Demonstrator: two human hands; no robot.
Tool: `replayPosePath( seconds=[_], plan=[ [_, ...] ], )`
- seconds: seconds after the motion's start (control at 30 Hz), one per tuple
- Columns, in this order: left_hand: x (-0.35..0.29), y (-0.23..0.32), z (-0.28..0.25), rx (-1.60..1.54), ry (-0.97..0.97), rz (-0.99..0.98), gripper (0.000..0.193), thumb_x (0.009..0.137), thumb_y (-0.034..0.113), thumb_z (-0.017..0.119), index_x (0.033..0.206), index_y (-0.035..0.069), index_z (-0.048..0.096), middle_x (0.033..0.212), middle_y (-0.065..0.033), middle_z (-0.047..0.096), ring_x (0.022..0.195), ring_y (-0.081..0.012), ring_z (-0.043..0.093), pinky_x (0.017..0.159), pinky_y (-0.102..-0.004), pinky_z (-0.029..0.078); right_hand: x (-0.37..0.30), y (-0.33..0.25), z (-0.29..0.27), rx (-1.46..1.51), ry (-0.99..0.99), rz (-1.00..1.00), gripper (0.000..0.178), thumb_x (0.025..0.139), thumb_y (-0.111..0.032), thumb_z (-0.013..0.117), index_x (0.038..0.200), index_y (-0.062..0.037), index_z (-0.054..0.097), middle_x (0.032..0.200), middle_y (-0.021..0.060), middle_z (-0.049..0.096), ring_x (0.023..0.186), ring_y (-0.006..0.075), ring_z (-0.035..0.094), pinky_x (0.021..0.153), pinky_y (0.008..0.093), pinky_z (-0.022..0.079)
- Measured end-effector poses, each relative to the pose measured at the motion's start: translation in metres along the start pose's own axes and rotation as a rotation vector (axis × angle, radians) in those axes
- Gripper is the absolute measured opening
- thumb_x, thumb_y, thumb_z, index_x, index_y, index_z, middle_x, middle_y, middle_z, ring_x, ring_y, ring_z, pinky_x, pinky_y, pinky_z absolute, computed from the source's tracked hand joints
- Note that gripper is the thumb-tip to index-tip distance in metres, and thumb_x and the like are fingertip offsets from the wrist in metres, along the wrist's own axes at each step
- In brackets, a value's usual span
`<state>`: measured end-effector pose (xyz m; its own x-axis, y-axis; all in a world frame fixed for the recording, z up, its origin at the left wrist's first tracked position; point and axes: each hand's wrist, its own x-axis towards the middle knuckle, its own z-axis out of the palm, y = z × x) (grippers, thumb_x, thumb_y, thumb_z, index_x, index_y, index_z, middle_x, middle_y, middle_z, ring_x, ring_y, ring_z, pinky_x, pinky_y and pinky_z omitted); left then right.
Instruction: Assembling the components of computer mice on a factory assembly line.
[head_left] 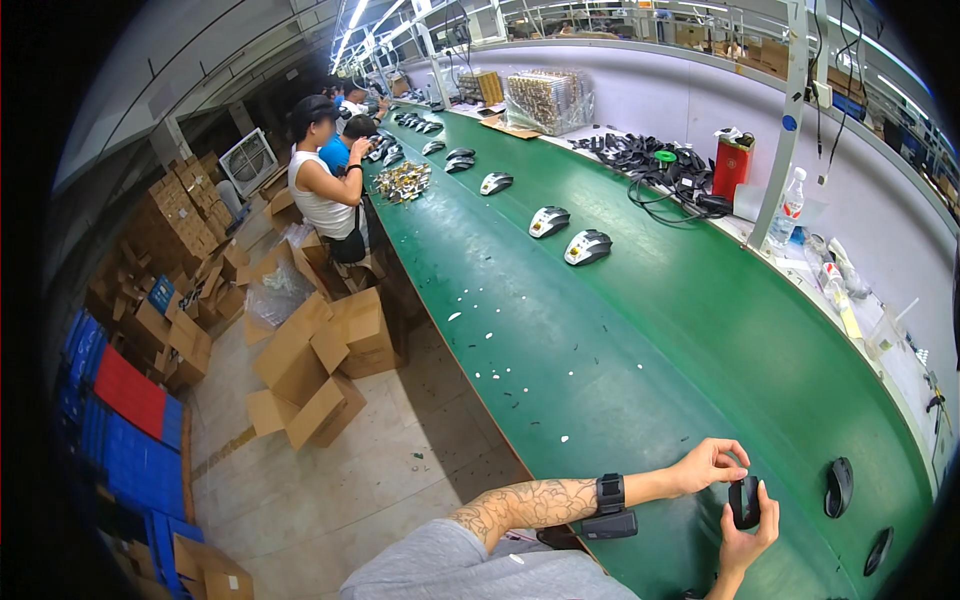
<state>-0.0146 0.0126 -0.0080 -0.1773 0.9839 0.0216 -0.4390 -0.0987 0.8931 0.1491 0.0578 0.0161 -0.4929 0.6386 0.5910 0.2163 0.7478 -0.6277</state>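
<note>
Over the near end of the green bench (640, 430), my right hand (752, 535) grips a black curved plastic part, likely a computer mouse shell (743, 502), between thumb and fingers. My left hand (708, 466) reaches in from the left, thumb and fingertips pinched together at the shell's upper edge. Whatever sits in that pinch, if anything, is too small to make out. A black strap with a box-shaped device (610, 508) is on my left wrist. To the right of my hands lie a black mouse shell (839, 487) and another dark shell (879, 551).
Silver-and-black mice (587, 247) line the bench farther off, near a pile of small metallic parts (403, 182). White scraps dot the surface. Black cables (665, 165), a red box (733, 165) and a bottle (787, 208) stand along the wall. Co-workers (325, 180) and cartons (320, 350) are left.
</note>
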Motion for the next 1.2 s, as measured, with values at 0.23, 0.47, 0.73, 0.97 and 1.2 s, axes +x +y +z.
replayPosePath(
  seconds=[0.23, 0.47, 0.73, 0.97, 1.2],
  plan=[
    [-0.0009, 0.0011, 0.001, -0.009, 0.025, -0.007, 0.018, 0.082, 0.016, 0.064, 0.095, 0.005, 0.056, 0.077, -0.0024, 0.062, 0.076, -0.0069, 0.054, 0.072, -0.023, 0.041, 0.0009, -0.0002, -0.0003, 0.012, -0.009, 0.019, 0.054, 0.057, -0.002, 0.068, 0.11, 0.0023, 0.057, 0.078, 0.0098, 0.051, 0.069, 0.0227, 0.051, 0.064, 0.0314, 0.042],
    [-0.0012, 0.0019, 0.0016, -0.02, 0.009, -0.034, 0.019, 0.083, 0.017, 0.064, 0.096, 0.005, 0.055, 0.077, -0.0015, 0.061, 0.074, -0.0063, 0.053, 0.07, -0.0218, 0.041, 0.0, -0.0001, -0.0005, 0.005, -0.014, 0.013, 0.054, 0.057, -0.003, 0.068, 0.11, 0.0022, 0.057, 0.078, 0.0097, 0.051, 0.069, 0.0228, 0.051, 0.064, 0.0316, 0.042],
    [-0.0013, 0.0028, 0.0004, -0.075, -0.029, -0.074, 0.021, 0.084, 0.017, 0.062, 0.099, 0.005, 0.055, 0.081, -0.0014, 0.06, 0.078, -0.0065, 0.055, 0.072, -0.0223, 0.044, -0.0005, 0.0022, -0.0004, 0.01, -0.029, 0.013, 0.054, 0.057, -0.004, 0.068, 0.11, 0.002, 0.057, 0.079, 0.01, 0.052, 0.07, 0.0227, 0.052, 0.065, 0.0317, 0.043],
    [0.0007, -0.0013, 0.0029, -0.103, -0.075, -0.049, 0.018, 0.087, 0.017, 0.058, 0.1, 0.005, 0.054, 0.087, -0.0006, 0.059, 0.082, -0.0073, 0.055, 0.074, -0.0242, 0.045, 0.0017, -0.0008, -0.002, 0.013, -0.034, 0.009, 0.053, 0.059, -0.008, 0.069, 0.109, 0.0026, 0.058, 0.078, 0.0099, 0.052, 0.071, 0.0227, 0.051, 0.066, 0.0321, 0.042],
    [0.001, -0.0037, -0.0007, -0.106, -0.081, -0.045, 0.015, 0.087, 0.016, 0.057, 0.098, 0.007, 0.055, 0.085, 0.002, 0.059, 0.077, -0.0053, 0.053, 0.07, -0.0217, 0.042, 0.0015, -0.0017, -0.0017, -0.008, -0.039, 0.018, 0.053, 0.058, -0.009, 0.07, 0.109, 0.0027, 0.058, 0.078, 0.01, 0.051, 0.07, 0.0229, 0.051, 0.066, 0.0321, 0.042]
  ],
)
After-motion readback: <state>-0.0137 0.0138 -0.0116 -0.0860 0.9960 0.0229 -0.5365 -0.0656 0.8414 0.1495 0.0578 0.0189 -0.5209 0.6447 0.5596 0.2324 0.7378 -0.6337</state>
